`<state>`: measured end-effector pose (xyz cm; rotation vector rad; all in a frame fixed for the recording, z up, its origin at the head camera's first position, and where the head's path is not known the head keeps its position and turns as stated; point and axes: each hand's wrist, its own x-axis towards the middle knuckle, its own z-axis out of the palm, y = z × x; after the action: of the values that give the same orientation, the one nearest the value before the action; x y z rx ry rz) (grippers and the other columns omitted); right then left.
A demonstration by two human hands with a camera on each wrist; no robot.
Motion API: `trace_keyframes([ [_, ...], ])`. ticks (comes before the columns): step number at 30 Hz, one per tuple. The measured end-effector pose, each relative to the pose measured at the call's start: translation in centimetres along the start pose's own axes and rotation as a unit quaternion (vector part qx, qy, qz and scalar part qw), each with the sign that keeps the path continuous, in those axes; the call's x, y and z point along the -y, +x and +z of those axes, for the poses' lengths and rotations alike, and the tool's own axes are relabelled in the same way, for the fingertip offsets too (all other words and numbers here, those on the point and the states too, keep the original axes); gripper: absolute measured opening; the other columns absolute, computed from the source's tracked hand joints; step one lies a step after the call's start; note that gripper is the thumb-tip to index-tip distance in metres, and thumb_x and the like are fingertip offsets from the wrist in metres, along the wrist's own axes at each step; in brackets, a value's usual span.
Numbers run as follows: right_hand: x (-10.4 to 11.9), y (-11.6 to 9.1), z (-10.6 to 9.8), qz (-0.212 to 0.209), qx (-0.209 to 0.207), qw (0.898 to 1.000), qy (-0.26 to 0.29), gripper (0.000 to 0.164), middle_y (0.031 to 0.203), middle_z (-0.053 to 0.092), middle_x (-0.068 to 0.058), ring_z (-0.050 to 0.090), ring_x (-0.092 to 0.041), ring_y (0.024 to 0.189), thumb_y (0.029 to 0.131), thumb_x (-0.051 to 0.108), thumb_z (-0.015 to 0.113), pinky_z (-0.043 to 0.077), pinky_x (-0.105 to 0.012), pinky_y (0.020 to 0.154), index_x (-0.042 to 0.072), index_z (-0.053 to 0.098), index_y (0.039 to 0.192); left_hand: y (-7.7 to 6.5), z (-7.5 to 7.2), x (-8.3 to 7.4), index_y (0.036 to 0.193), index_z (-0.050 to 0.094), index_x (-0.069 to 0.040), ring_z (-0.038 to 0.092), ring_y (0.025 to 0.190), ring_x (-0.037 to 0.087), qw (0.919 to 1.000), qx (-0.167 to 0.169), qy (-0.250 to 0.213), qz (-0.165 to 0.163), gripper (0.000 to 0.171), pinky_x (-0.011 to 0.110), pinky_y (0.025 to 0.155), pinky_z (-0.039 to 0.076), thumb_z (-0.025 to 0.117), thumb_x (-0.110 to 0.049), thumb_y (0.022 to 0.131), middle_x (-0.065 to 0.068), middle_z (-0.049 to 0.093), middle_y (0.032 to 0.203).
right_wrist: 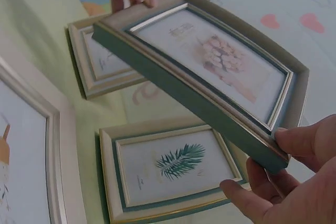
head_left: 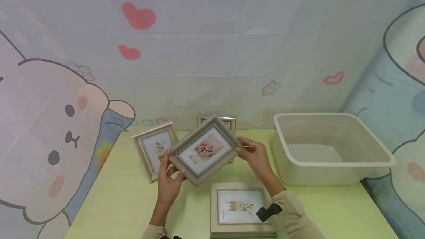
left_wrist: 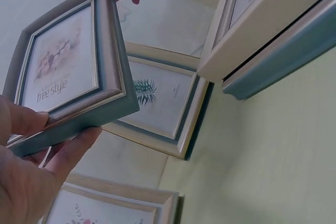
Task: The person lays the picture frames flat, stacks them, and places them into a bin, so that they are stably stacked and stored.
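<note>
The far side is closed off by a cartoon-print cloth (head_left: 212, 58), and before it the yellow-green worktop (head_left: 99, 205) is spread. Its right end is taken up by a pale plastic tub (head_left: 332, 164), open-topped, inner floor in plain sight. Nearer, a stack of frames (head_left: 237, 209) is laid flat, a cream one uppermost. At the left a cream frame (head_left: 148, 154) is stood at a slant; at the back a fern-picture frame (right_wrist: 178, 169) is stood up, partly hidden in the head view.

And here, the flower-picture frame (head_left: 206, 150) is held aloft, tilted, among them all! A two-handed handling step, it can be judged; level, even support seems called for in any move. Care is needed at its left end, near the slanted frame; contact there cannot be told. More room is offered by the worktop's left front.

By the left hand (head_left: 170, 187) the lower left edge is pinched, fingers beneath; by the right hand (head_left: 257, 158), the right-hand corner, thumb in front.
</note>
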<state>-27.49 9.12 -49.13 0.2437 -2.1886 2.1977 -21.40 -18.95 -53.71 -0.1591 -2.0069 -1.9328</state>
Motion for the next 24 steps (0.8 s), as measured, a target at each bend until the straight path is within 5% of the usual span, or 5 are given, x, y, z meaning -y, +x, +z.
trace_keyframes([
  [5,0.1,0.2,-0.1,-0.014,-0.011,0.996,-0.091,0.041,0.121,0.067,-0.024,0.066,-0.015,0.098,0.089,0.0,0.07,0.058,-0.024,0.085,0.001,0.065,0.129,0.6,-0.5,-0.9,0.156,0.027,-0.005,0.062,0.093,0.008,0.9984,0.007,0.051,0.022,0.086,0.027,0.067,0.062,0.059,0.025,0.083,0.026,0.047,0.121],
  [13,1.0,0.3,-0.1,-0.059,0.006,0.986,-0.159,0.041,0.113,0.07,-0.025,0.067,-0.038,0.107,0.088,0.002,0.072,0.06,-0.04,0.089,0.0,0.066,0.128,1.1,-1.2,-2.9,0.152,0.037,-0.007,0.065,0.097,0.04,0.9913,0.019,0.123,0.044,0.08,0.027,0.071,0.062,0.062,0.023,0.082,0.028,0.051,0.129],
  [20,1.8,0.2,-0.3,-0.07,0.014,0.978,-0.197,0.046,0.112,0.071,-0.024,0.067,-0.04,0.106,0.09,0.005,0.071,0.059,-0.046,0.087,-0.002,0.06,0.134,1.4,-1.3,-4.0,0.149,0.044,-0.009,0.068,0.095,0.039,0.9716,0.036,0.201,0.118,0.081,0.035,0.07,0.063,0.064,0.024,0.078,0.026,0.057,0.122],
  [24,2.0,0.0,-0.3,-0.063,0.02,0.982,-0.178,0.051,0.114,0.069,-0.028,0.066,-0.042,0.106,0.091,0.004,0.07,0.062,-0.042,0.08,-0.002,0.055,0.139,1.3,-1.0,-4.3,0.148,0.045,-0.009,0.067,0.094,0.039,0.9649,0.039,0.222,0.134,0.081,0.035,0.067,0.063,0.065,0.024,0.078,0.024,0.058,0.117],
])
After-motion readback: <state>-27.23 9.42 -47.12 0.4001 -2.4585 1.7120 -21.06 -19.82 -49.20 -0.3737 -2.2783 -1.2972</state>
